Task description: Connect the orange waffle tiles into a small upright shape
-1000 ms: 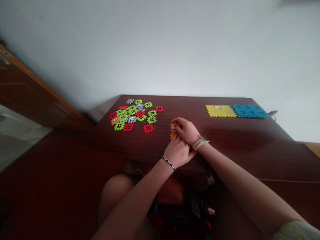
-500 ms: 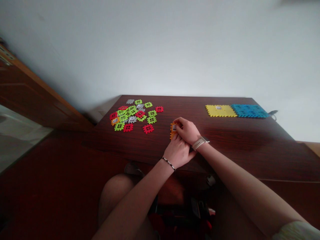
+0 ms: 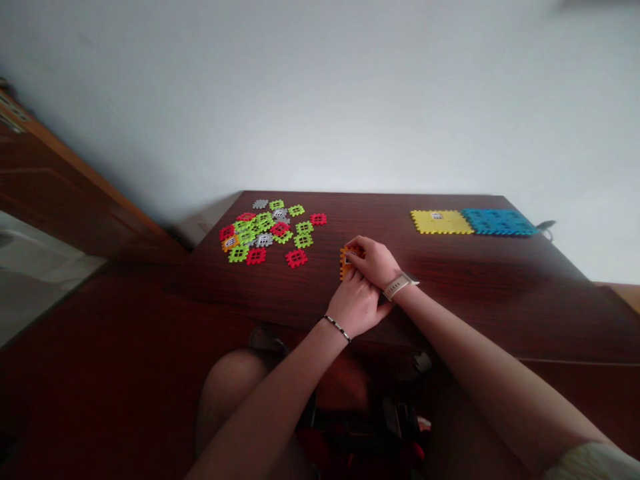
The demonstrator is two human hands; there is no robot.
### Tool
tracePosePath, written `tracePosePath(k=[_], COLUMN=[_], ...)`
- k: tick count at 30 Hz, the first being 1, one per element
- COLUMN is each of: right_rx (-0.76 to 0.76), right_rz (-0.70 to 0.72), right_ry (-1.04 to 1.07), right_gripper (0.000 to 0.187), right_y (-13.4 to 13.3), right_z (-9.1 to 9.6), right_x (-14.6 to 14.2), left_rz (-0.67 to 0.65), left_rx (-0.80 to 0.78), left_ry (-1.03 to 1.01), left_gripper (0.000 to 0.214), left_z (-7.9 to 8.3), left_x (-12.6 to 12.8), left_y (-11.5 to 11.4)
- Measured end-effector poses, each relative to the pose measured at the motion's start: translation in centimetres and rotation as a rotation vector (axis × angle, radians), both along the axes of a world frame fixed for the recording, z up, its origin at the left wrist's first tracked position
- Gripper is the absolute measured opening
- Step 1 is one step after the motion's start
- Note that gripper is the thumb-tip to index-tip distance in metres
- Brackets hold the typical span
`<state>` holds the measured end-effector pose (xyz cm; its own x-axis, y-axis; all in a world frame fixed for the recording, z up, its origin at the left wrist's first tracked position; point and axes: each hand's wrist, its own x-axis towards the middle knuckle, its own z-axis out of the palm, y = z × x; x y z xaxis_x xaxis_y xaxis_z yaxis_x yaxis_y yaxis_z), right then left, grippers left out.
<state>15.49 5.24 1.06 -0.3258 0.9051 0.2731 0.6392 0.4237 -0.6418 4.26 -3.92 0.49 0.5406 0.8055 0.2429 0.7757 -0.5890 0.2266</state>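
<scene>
An orange interlocking building panel [image 3: 344, 265] with notched edges lies on the table under both hands. Its left edge and part of a white window insert show; the rest is covered. My right hand [image 3: 376, 261], with a light watch strap at the wrist, grips its upper part, thumb over the window insert. My left hand [image 3: 356, 303], wearing a beaded bracelet, crosses below with its fingers curled over the lower part of the panel. The fingertips of the left hand are partly hidden beneath the right.
A loose pile of green, red and grey notched window panels [image 3: 247, 235] lies at the left of the dark table [image 3: 380, 213]. A joined yellow panel [image 3: 443, 223] and blue panels [image 3: 500, 222] lie back right. A black cable [image 3: 546, 225] pokes out beside them.
My right thumb has shifted slightly left, covering more of the white window insert. Otherwise both hands and the loose panels stay in place.
</scene>
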Motion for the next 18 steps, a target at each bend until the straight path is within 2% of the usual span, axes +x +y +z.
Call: tracePosePath(k=[11, 18], right_rx=[0.050, 0.070], right_rz=[-0.002, 0.013], right_ry=[-0.013, 0.007], right_gripper=[0.012, 0.021], right_y=[0.31, 0.40], right_z=[-0.54, -0.88], right_x=[-0.07, 0.14], left_rz=[0.003, -0.003], left_rx=[0.016, 0.028], left_ry=[0.019, 0.019], left_gripper=[0.053, 0.050], left_z=[-0.12, -0.18], left_x=[0.02, 0.01], left_y=[0.03, 0.05])
